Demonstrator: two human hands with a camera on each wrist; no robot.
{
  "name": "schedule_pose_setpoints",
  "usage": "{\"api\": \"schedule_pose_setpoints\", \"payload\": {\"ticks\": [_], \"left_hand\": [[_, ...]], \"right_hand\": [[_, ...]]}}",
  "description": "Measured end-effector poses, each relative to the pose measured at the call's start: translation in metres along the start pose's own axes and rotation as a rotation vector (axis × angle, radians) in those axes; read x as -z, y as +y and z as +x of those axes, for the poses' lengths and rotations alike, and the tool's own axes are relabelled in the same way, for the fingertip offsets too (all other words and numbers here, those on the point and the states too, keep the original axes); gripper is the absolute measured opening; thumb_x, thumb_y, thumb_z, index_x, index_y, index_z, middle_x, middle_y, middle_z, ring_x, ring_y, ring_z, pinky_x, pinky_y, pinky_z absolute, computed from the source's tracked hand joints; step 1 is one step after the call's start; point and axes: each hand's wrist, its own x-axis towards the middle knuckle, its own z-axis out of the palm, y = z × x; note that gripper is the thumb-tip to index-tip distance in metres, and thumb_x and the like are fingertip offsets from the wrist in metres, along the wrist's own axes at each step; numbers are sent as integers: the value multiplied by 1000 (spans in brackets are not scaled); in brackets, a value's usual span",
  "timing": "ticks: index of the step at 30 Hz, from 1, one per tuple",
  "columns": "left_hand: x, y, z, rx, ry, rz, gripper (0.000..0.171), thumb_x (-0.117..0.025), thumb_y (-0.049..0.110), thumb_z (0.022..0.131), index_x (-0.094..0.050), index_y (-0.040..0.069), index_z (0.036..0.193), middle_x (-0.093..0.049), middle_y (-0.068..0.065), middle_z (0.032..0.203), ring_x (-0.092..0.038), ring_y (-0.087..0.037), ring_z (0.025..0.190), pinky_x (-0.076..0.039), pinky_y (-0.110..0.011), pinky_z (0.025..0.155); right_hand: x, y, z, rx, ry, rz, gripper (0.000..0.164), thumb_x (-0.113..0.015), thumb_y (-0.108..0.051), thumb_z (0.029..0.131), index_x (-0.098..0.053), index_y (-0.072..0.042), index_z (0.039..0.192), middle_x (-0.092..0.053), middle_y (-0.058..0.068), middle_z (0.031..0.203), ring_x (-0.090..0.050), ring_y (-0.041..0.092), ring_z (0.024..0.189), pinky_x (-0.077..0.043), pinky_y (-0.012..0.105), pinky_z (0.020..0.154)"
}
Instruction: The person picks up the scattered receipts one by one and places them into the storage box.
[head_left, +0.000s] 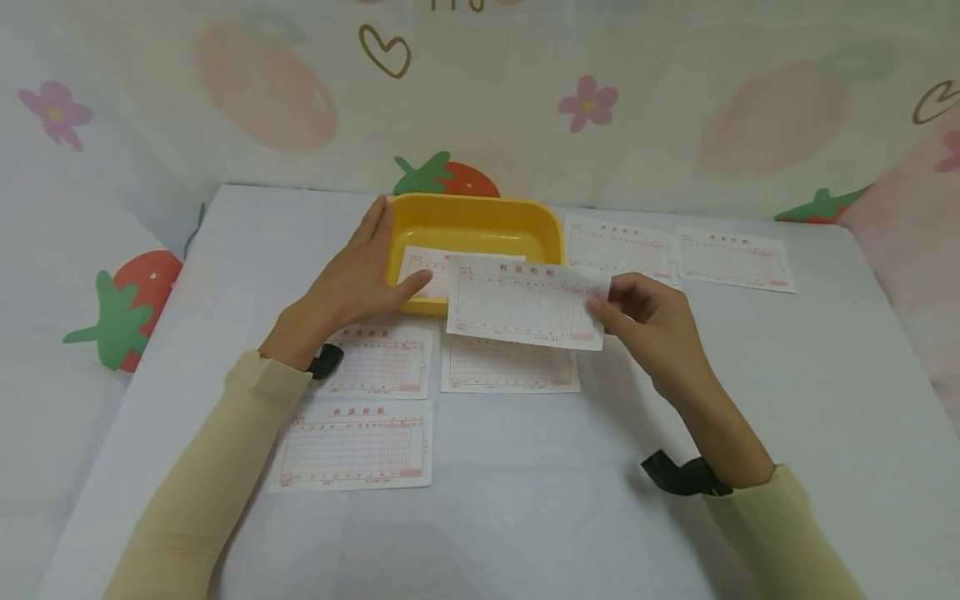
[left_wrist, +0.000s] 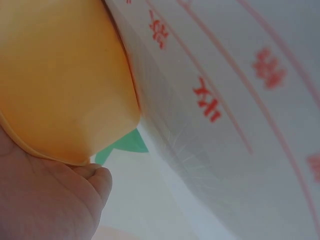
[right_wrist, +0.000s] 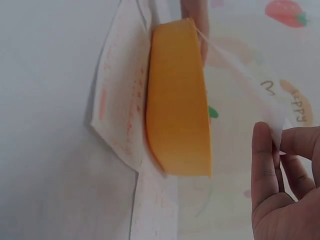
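A yellow plastic tray (head_left: 476, 208) stands near the back of the table. My left hand (head_left: 348, 275) rests along its left rim with the fingers extended and the thumb reaching over the inside. My right hand (head_left: 663, 329) pinches a printed receipt slip (head_left: 525, 304) by its right end, between thumb and fingers. That slip is raised, overlapping the tray's front right part in the head view. Another receipt slip (head_left: 423, 267) lies inside the tray, partly hidden behind the raised one. In the right wrist view, the thumb and fingers (right_wrist: 265, 165) show at the slip's edge.
Below the raised slip lies a receipt pad (head_left: 510, 371). To its left are two more receipt pads, an upper one (head_left: 382, 367) partly behind my left wrist and a lower one (head_left: 352, 446). Right of the tray lie two receipt slips (head_left: 618, 246). A strawberry-print cloth (head_left: 480, 100) hangs behind the table.
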Motion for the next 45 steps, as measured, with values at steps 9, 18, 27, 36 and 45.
{"api": "schedule_pose_setpoints", "payload": {"ticks": [9,18,27,36,45], "left_hand": [[-3,1,0,4,8,-9,115,-51,70,97,12,4,168,12,-13,180,-8,-35,168,-26,-53,133],[-3,5,3,-8,0,-18,109,-52,61,98,9,4,169,11,-12,180,-12,-35,167,-29,-51,132],[-2,4,0,-12,39,5,98,-49,46,98,1,1,169,0,-16,179,-17,-36,165,-26,-51,134],[0,5,-2,-8,89,-39,93,-51,50,102,-7,3,170,-10,-17,177,-21,-37,163,-28,-53,133],[0,4,-1,-23,57,-14,105,-53,58,99,0,2,170,-2,-17,180,-13,-36,166,-26,-53,134]], "right_hand": [[-10,-11,37,-9,-7,10,30,-72,-20,101,-68,2,121,-66,9,111,-66,18,90,-64,20,80],[-18,-16,58,-45,17,-18,29,-70,-20,102,-69,-2,124,-67,9,116,-63,19,94,-62,16,81],[-34,-23,78,-66,38,-43,30,-69,-19,102,-70,-5,128,-68,10,121,-60,19,96,-54,13,76],[-46,-19,84,-63,63,-46,33,-69,-19,102,-69,-5,132,-68,14,125,-62,20,97,-54,11,77],[-55,-16,86,81,23,-164,41,-70,-19,102,-65,-3,139,-72,16,125,-70,26,108,-60,22,91]]}}
